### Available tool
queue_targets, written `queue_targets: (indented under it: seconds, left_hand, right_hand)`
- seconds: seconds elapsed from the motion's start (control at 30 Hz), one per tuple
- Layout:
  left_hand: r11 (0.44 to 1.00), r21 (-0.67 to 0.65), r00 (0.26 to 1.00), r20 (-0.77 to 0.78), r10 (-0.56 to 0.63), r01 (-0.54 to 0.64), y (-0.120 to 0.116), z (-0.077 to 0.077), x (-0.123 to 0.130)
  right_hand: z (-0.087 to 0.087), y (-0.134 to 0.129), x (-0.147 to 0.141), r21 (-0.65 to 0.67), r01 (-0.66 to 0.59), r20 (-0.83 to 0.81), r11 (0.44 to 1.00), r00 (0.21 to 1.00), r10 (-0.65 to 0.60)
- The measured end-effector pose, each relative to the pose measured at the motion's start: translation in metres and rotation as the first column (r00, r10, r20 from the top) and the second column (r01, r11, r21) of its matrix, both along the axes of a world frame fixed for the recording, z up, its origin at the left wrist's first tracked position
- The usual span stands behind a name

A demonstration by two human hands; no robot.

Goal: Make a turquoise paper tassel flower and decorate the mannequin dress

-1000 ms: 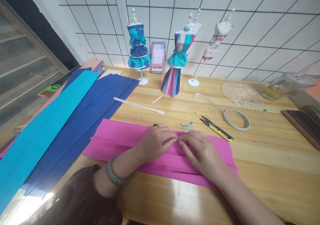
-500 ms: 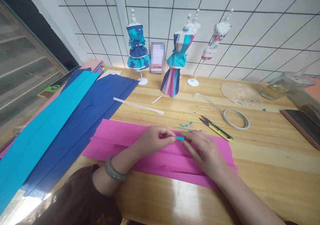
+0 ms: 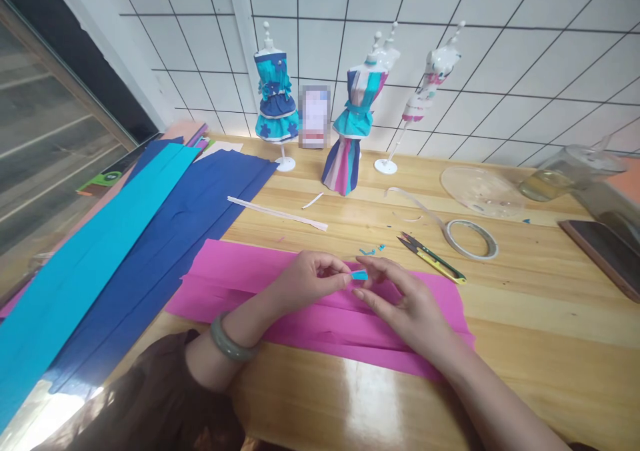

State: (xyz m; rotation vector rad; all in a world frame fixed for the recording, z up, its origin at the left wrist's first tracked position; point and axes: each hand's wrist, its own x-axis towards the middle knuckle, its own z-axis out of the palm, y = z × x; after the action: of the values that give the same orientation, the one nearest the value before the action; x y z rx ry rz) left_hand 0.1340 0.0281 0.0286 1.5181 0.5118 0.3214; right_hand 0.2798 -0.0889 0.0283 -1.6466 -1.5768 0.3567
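Strip of bright-blue paper or thin cloth (image 3: 359, 275), small and narrow, juts from the pinch of the left hand (image 3: 313, 281) above a wide, creased pink sheet (image 3: 320, 331) on a pale wooden table (image 3: 550, 344). In the head view, with the strip at the dial's centre and the far wall at 12, its long axis runs from 9 to 3 o'clock, its free end pointing to 3. Left thumb and forefinger are closed on its 9 o'clock end, the nearer of the two grips. Right hand (image 3: 413, 301), reaching in from 4 o'clock, holds its thumb and forefinger well parted, one fingertip above the strip and one below. It shows no closed grip; whether another finger brushes the free end cannot be told.

The strip appears flat and short, blue across its face with a paler line along the upper edge. Any fold or layering is too small to make out.

Tiny blue scraps (image 3: 369, 252) lie at 1 o'clock, just beyond the fingers. Yellow-handled thread snips with dark blades (image 3: 459, 278) rest between 2 and 3, and a roll of whitish tape (image 3: 470, 255) lies behind them, its end trailing loose. A long pale strip (image 3: 280, 213) lies at 10. Turquoise (image 3: 100, 257) and navy (image 3: 185, 224) sheets overlap toward 9. A mannequin in a striped, multicoloured dress (image 3: 357, 117) stands at 12, another in ruffled blue (image 3: 275, 107) at 11.
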Motion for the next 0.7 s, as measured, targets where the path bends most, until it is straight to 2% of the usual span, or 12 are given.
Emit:
queue_targets:
  seconds: [0.17,0.4,0.7]
  left_hand:
    - [0.998,0.038,0.998,-0.037,-0.042,0.044,-0.0010,0.0039,0.0000]
    - [0.989,0.144,0.998,-0.051,-0.039,0.046,-0.0032,0.0088,0.0003]
    - [0.955,0.288,0.998,0.001,0.067,-0.065,-0.0055,0.0019,0.0005]
  right_hand:
    - [0.0018,-0.0005,-0.0011,0.019,0.005,-0.039,1.000,0.999,-0.004]
    - [0.0033,-0.0013,-0.0006,-0.032,-0.015,-0.087,0.999,0.996,0.012]
    - [0.0046,0.0010,-0.0004,0.053,-0.002,-0.063,0.999,0.998,0.005]
